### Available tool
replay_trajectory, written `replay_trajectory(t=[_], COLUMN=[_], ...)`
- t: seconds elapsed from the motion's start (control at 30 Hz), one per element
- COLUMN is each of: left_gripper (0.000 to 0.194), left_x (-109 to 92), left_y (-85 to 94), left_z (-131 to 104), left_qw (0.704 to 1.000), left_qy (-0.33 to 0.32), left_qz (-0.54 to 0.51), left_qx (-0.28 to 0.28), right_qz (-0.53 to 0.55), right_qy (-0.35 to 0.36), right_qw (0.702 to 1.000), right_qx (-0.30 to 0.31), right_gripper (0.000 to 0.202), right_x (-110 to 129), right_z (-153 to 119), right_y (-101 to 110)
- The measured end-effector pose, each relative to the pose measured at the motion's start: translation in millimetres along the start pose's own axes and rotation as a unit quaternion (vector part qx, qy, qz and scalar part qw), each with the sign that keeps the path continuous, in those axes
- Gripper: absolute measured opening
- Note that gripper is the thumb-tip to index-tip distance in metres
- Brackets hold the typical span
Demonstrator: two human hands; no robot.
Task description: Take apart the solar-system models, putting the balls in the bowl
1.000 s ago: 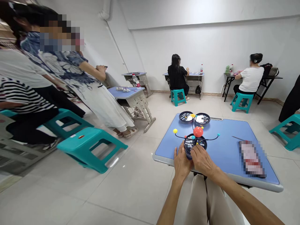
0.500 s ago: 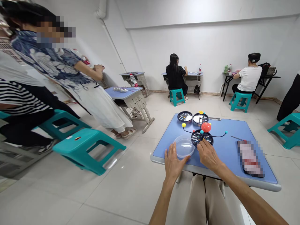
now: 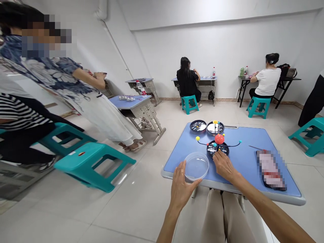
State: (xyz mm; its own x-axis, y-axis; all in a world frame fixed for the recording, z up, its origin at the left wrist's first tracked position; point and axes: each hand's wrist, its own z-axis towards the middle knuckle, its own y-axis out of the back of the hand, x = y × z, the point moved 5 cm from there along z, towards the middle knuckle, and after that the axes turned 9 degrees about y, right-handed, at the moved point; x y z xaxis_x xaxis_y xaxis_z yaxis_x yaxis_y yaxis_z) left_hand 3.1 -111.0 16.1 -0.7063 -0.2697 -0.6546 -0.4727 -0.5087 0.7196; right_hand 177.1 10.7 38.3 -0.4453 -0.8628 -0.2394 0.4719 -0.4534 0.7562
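On the blue table [image 3: 243, 162], a clear round plastic lid [image 3: 196, 166] is at the near left. Against its left and near rim lies my left hand [image 3: 181, 185], thumb and fingers spread. My right hand [image 3: 224, 165] has its fingers drawn together at the near edge of a black round base [image 3: 210, 150]; what the fingertips hold, if anything, is hidden. From this base rises a model with a red ball [image 3: 219, 138] and curved black arms that carry small yellow and blue balls. Two more black round bases [image 3: 198, 126] stand behind it.
A blurred-out flat item [image 3: 270, 170] lies at the table's right, with a thin screwdriver-like tool [image 3: 256, 147] by it. Teal stools [image 3: 86, 162] and a standing person [image 3: 83, 84] are at the left. Two people sit at desks by the far wall.
The clear lid and my left hand have shifted slightly left and nearer, away from the black base. My right hand stays at the base. The camera view has turned a little.
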Motion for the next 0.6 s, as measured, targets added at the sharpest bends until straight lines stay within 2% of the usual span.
replay_trajectory(t=[0.13, 0.23, 0.6], left_gripper=[0.09, 0.088, 0.086], left_x=[3, 9, 12], left_y=[3.8, 4.4, -5.0], left_z=[-5, -2, 17], left_qw=[1.0, 1.0, 0.998], left_qy=[-0.022, -0.017, 0.021], left_qz=[0.005, 0.01, 0.037], left_qx=[0.009, -0.006, -0.055], right_qz=[0.004, 0.008, 0.008], right_qy=[0.002, -0.006, -0.101], right_qw=[1.0, 0.999, 0.99], right_qx=[0.017, 0.038, 0.096], right_gripper=[0.026, 0.024, 0.014], right_x=[-2, -4, -17], right_z=[1, 1, -7], right_y=[-7, -11, -13])
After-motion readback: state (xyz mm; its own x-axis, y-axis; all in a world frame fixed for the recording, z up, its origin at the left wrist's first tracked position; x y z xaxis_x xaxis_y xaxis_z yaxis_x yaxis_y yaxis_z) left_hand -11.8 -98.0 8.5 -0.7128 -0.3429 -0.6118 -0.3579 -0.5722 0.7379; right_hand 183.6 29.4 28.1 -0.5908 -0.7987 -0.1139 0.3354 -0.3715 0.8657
